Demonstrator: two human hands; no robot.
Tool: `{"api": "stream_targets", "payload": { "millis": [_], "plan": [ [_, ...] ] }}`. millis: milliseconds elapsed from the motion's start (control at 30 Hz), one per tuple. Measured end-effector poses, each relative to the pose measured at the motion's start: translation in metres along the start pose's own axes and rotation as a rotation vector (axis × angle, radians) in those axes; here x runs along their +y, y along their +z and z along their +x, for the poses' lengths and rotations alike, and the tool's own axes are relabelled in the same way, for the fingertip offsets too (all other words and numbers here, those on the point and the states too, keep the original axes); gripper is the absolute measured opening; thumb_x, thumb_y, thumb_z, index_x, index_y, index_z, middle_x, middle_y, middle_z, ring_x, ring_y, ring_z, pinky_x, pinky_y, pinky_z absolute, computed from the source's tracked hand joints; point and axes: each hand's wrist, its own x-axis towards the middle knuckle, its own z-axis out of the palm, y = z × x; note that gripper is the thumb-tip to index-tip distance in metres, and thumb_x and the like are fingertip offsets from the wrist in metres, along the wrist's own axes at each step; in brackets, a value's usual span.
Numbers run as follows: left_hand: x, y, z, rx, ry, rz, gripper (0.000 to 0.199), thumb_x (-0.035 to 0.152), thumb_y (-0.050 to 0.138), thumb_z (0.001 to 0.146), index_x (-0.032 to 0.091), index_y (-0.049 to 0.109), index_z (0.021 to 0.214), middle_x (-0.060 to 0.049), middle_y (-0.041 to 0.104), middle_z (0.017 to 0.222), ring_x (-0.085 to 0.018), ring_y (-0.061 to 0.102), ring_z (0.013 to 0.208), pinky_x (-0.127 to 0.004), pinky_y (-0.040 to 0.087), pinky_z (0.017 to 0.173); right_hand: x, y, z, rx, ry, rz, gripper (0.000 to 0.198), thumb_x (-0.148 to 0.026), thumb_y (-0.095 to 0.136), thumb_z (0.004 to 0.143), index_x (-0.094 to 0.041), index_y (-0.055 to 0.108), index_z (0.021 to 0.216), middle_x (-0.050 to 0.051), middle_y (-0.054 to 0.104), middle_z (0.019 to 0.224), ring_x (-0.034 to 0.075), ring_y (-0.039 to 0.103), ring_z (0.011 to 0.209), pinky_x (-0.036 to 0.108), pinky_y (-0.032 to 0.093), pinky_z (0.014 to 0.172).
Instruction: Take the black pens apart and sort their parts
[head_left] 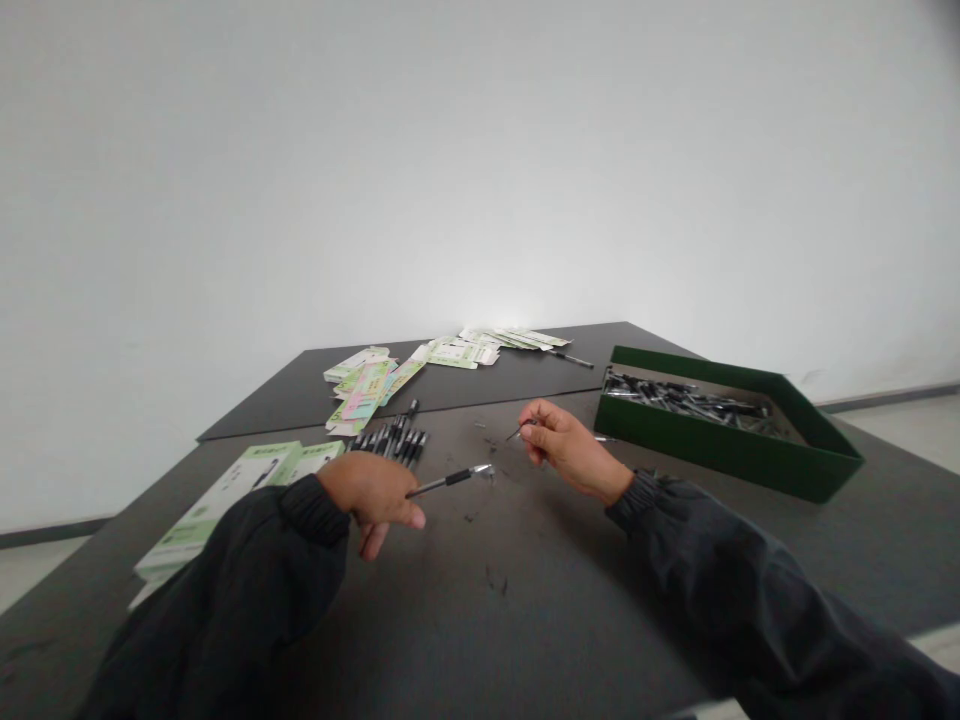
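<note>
My left hand (375, 488) is closed around one end of a gel pen (456, 478), which points to the right. The pen has a black grip, and a clear, shiny piece shows at its far end. My right hand (559, 445) pinches a small, thin dark piece (514, 434); its exact kind is too small to tell. The two hands are apart, with the pen's end between them. Just beyond my left hand lies a pile of black-and-clear pens (397, 435). Small dark scraps (495, 580) are scattered on the table between my hands.
A green box (720, 465) holding many pens (690, 400) stands at the right. Green-and-white cartons (232, 495) lie at the left. Flattened cartons (367, 395) spread toward the back of the dark table (480, 660). A single pen (571, 358) lies near the far edge, before a white wall.
</note>
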Motion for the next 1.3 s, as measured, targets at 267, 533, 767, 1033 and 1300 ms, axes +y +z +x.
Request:
{"api": "stream_targets", "payload": {
  "millis": [267,533,767,1033,1300],
  "plan": [
    [0.002,0.000,-0.001,-0.006,-0.008,-0.001,0.041,0.037,0.040,0.090,0.018,0.053,0.056,-0.011,0.073,0.076,-0.018,0.067,0.071,-0.020,0.045,0.063,-0.008,0.010,-0.011,-0.235,0.043,-0.033,0.026,-0.036,0.063,0.081,-0.019,0.052,0.096,0.003,0.066,0.084,0.011,0.057,0.060,0.026,0.044,0.060],
    [0.004,-0.001,-0.002,-0.029,-0.002,0.024,0.045,0.034,0.037,0.091,0.018,0.051,0.052,-0.014,0.073,0.078,-0.018,0.066,0.071,-0.021,0.045,0.065,-0.005,0.012,-0.015,-0.326,0.047,-0.122,0.024,-0.039,0.058,0.085,-0.017,0.052,0.092,0.005,0.067,0.083,0.011,0.055,0.057,0.024,0.041,0.056],
    [-0.001,0.002,0.003,-0.015,0.003,-0.011,0.043,0.038,0.042,0.089,0.017,0.057,0.056,-0.013,0.073,0.073,-0.019,0.066,0.068,-0.021,0.045,0.061,0.001,0.016,-0.016,-0.346,0.039,-0.139,0.023,-0.038,0.056,0.087,-0.018,0.050,0.093,0.004,0.066,0.080,0.011,0.055,0.056,0.024,0.042,0.055],
    [0.006,0.002,0.001,-0.022,-0.023,-0.005,0.032,0.032,0.042,0.090,0.011,0.061,0.106,-0.010,0.073,0.076,-0.019,0.068,0.071,-0.021,0.045,0.060,-0.001,0.021,-0.018,-0.329,0.023,-0.244,0.018,-0.035,0.053,0.088,-0.018,0.051,0.093,0.003,0.065,0.078,0.011,0.054,0.056,0.024,0.042,0.055],
    [0.006,0.001,0.000,-0.048,-0.021,0.017,0.034,0.032,0.038,0.093,0.010,0.057,0.110,-0.013,0.073,0.081,-0.019,0.069,0.076,-0.022,0.046,0.062,-0.003,0.024,-0.021,-0.291,-0.025,-0.258,0.017,-0.034,0.054,0.088,-0.019,0.051,0.094,0.002,0.063,0.077,0.011,0.053,0.058,0.025,0.043,0.057]
  ]
}}
